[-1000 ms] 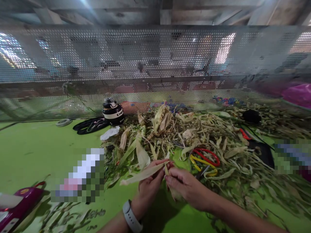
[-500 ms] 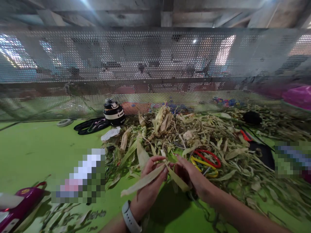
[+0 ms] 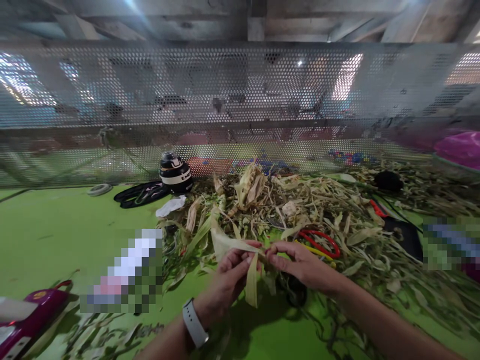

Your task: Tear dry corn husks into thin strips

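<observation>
Pale strips of dried corn husk (image 3: 252, 284) meet between my two hands at the centre of the head view. My left hand (image 3: 233, 272), with a white watch band at the wrist, pinches the husk; one strip hangs down below its fingers. The fingertips of my right hand (image 3: 300, 264) close on the same bundle from the right. Whatever lies inside the bundle is hidden by the fingers. Just beyond my right hand lie a red loop handle (image 3: 321, 241) and a yellow one (image 3: 313, 250), partly covered by the hand.
A heap of dry husks (image 3: 337, 205) spreads over the green table (image 3: 123, 220). Behind it stands a perforated metal screen (image 3: 232, 85). At left are a black bottle (image 3: 175, 174), a white ring (image 3: 99, 189) and a purple tool (image 3: 41, 312). A black flat object (image 3: 403, 237) lies at right.
My right hand has closed in from the right, its fingers now pinching the husk. The strip across my left hand now hangs down. My left wrist has shifted slightly left.
</observation>
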A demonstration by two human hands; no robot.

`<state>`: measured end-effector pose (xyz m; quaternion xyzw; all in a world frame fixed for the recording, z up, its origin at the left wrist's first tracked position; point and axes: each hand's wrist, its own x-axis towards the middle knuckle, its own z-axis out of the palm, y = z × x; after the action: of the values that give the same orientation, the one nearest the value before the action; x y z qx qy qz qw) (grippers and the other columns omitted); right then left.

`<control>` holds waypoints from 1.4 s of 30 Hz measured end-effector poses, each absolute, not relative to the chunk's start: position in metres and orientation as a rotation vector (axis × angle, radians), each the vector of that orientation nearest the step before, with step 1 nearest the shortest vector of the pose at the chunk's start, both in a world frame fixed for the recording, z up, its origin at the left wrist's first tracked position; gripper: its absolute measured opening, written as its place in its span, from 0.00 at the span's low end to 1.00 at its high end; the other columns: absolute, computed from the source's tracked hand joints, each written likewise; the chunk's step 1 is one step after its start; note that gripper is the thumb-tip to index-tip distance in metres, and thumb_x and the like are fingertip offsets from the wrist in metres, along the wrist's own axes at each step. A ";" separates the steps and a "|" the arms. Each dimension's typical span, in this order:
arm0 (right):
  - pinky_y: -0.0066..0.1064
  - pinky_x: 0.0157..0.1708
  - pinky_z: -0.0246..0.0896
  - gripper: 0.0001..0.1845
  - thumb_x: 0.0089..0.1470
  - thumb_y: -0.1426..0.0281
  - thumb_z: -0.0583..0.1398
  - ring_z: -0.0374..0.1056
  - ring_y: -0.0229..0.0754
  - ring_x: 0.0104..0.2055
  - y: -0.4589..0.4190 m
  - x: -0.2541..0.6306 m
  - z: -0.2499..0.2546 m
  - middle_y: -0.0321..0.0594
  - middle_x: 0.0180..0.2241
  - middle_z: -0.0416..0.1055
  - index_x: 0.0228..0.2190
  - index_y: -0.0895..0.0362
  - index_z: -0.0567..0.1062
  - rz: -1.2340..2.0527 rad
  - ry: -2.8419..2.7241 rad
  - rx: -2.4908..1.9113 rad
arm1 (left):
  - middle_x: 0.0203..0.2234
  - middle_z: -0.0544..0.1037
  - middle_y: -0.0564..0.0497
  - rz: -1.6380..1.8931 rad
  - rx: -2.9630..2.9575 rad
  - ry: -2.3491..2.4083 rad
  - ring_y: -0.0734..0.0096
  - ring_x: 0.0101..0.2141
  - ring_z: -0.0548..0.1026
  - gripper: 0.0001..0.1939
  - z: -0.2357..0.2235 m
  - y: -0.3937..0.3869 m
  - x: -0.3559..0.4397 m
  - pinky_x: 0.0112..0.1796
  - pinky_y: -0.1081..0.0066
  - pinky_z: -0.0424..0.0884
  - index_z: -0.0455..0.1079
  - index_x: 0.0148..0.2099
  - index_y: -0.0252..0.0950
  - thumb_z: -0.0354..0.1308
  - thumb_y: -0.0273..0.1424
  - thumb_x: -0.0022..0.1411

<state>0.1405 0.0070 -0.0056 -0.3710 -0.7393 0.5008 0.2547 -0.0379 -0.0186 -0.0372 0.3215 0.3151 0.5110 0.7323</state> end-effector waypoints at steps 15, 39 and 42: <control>0.22 0.25 0.49 0.17 0.52 0.57 0.56 0.54 0.31 0.26 0.012 0.148 -0.004 0.31 0.23 0.58 0.26 0.60 0.68 1.546 -2.057 -0.928 | 0.22 0.72 0.54 0.897 0.797 0.768 0.80 0.23 0.68 0.11 -0.033 -0.022 -0.040 0.26 0.79 0.63 0.71 0.31 0.33 0.64 0.35 0.48; 0.31 0.40 0.57 0.08 0.56 0.66 0.53 0.62 0.39 0.38 0.010 0.141 -0.005 0.40 0.33 0.66 0.31 0.57 0.69 0.810 -2.121 -0.794 | 0.14 0.56 0.60 0.921 0.996 0.846 0.84 0.17 0.50 0.15 -0.037 -0.021 -0.041 0.18 0.80 0.47 0.70 0.28 0.33 0.59 0.41 0.51; 0.34 0.44 0.56 0.06 0.55 0.68 0.54 0.61 0.41 0.43 0.006 0.142 -0.002 0.43 0.37 0.65 0.35 0.56 0.68 0.638 -2.084 -0.818 | 0.16 0.60 0.59 1.002 0.872 0.894 0.85 0.17 0.53 0.14 -0.037 -0.020 -0.038 0.19 0.82 0.51 0.69 0.28 0.34 0.62 0.41 0.48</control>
<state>0.1417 0.0062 -0.0019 -0.3229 -0.8221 0.2515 0.3958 -0.0385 -0.0198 -0.0373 0.3909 0.4007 0.4492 0.6964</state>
